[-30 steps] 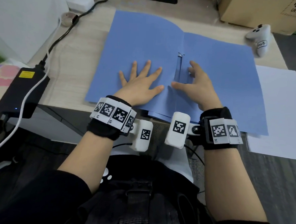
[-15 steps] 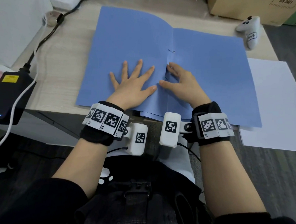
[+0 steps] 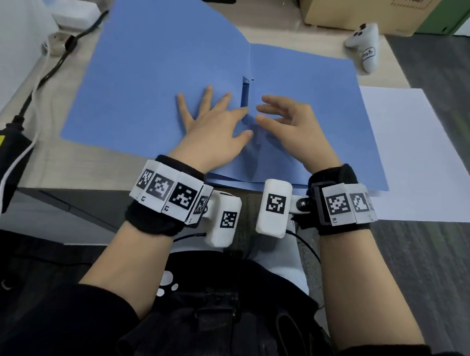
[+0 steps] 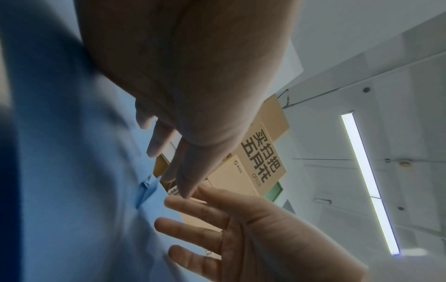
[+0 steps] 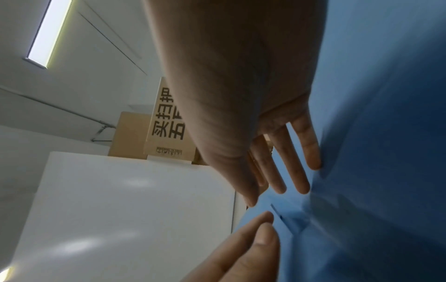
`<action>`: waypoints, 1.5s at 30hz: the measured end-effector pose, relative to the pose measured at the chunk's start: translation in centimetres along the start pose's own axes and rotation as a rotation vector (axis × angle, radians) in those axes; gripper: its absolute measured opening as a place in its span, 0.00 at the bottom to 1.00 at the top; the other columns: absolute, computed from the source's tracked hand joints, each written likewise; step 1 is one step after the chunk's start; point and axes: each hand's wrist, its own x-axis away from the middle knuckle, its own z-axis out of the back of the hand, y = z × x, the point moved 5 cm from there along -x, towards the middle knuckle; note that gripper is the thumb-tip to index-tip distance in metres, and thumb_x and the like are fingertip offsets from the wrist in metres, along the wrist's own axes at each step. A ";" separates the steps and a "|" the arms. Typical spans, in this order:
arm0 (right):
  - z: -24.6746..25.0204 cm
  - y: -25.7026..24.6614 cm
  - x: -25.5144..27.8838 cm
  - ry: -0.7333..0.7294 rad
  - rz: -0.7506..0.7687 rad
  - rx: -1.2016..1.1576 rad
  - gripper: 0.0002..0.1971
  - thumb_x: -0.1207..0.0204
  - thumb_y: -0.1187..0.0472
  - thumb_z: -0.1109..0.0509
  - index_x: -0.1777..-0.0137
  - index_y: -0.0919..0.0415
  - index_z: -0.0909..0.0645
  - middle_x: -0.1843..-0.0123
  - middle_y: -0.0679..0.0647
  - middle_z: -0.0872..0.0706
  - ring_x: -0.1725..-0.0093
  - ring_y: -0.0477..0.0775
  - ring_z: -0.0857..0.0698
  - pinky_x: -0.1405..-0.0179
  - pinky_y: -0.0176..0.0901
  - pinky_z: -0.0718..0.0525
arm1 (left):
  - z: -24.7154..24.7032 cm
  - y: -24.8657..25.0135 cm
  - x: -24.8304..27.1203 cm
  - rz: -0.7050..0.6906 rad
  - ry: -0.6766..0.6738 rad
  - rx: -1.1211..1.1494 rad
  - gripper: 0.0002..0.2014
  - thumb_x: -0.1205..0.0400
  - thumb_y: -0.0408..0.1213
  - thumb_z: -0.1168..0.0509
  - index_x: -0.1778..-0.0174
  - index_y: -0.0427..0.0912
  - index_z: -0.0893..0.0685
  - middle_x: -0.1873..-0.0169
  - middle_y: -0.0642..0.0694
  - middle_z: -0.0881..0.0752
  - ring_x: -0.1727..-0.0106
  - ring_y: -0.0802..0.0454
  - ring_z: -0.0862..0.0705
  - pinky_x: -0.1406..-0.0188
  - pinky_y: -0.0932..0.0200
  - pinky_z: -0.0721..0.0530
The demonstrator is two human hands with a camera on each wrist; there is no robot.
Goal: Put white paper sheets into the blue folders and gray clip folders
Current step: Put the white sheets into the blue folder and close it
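Head view: blue folder lying open on table, spine strip raised at the fold. Left hand flat, fingers spread, pressing the left leaf beside the spine. Right hand hovering just right of the spine, fingers loosely bent, holding nothing. White sheet to the right, partly under the folder's edge, overhanging the table; not yet filed. Controller and box at the far right; adapter at left. No gray clip folder visible. Left wrist view: left hand on blue card, right-hand fingers straight and apart, empty. Right wrist view: right hand open, fingertips touching the folder. Judged step: flattening the folder before loading. Next move likely calls for reaching right, taking the sheet, sliding it in.
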 end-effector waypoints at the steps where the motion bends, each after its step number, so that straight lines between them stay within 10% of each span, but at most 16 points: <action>1: 0.8 0.2 0.3 0.039 0.012 -0.010 0.21 0.22 0.62 0.30 0.29 0.63 0.24 0.36 0.56 0.15 0.41 0.50 0.14 0.40 0.42 0.16 | 0.0 0.8 0.0 -0.022 0.009 -0.007 0.25 0.16 0.53 0.47 0.21 0.55 0.36 0.17 0.47 0.46 0.15 0.43 0.61 0.27 0.25 0.70; 13: 11.6 4.1 4.4 0.625 -0.009 -0.028 0.10 0.25 0.69 0.36 0.49 0.66 0.15 0.64 0.58 0.11 0.74 0.43 0.14 0.71 0.29 0.21 | -2.9 10.5 -1.5 -0.234 -0.102 -0.014 0.23 0.14 0.50 0.48 0.24 0.49 0.31 0.18 0.46 0.41 0.15 0.43 0.58 0.25 0.31 0.72; 27: 20.9 10.5 8.2 0.756 -0.281 0.452 0.19 0.25 0.61 0.34 0.35 0.63 0.19 0.34 0.57 0.16 0.31 0.58 0.22 0.31 0.48 0.26 | -6.5 22.0 -4.9 -0.431 -0.295 0.121 0.15 0.14 0.42 0.46 0.40 0.37 0.22 0.25 0.41 0.29 0.16 0.43 0.47 0.20 0.39 0.57; 31: 22.1 11.9 8.7 0.755 -0.401 0.588 0.23 0.25 0.56 0.34 0.32 0.66 0.24 0.29 0.60 0.21 0.27 0.64 0.28 0.29 0.59 0.28 | -7.3 23.8 -5.7 -0.464 -0.322 0.143 0.20 0.15 0.42 0.44 0.26 0.43 0.27 0.23 0.43 0.29 0.17 0.43 0.43 0.18 0.41 0.49; 35: 22.7 13.7 9.1 0.679 -0.578 0.674 0.31 0.26 0.47 0.33 0.29 0.68 0.30 0.24 0.62 0.29 0.22 0.64 0.34 0.24 0.68 0.39 | -8.3 24.2 -6.4 -0.420 -0.313 0.112 0.04 0.17 0.41 0.43 0.53 0.48 0.23 0.44 0.39 0.18 0.33 0.40 0.23 0.33 0.50 0.33; 39: 23.3 14.1 9.3 0.679 -0.576 0.615 0.33 0.28 0.44 0.30 0.33 0.70 0.28 0.31 0.64 0.23 0.30 0.67 0.25 0.28 0.67 0.32 | -8.5 24.0 -7.2 -0.376 -0.221 0.106 0.14 0.20 0.38 0.42 0.71 0.45 0.35 0.64 0.44 0.26 0.53 0.40 0.25 0.54 0.54 0.34; 45: 23.6 13.2 9.5 0.755 -0.492 0.520 0.30 0.31 0.53 0.25 0.34 0.67 0.28 0.34 0.61 0.22 0.33 0.63 0.24 0.36 0.57 0.26 | -8.8 23.7 -7.7 -0.365 -0.215 0.190 0.04 0.19 0.41 0.40 0.52 0.51 0.20 0.43 0.46 0.16 0.36 0.44 0.21 0.33 0.48 0.27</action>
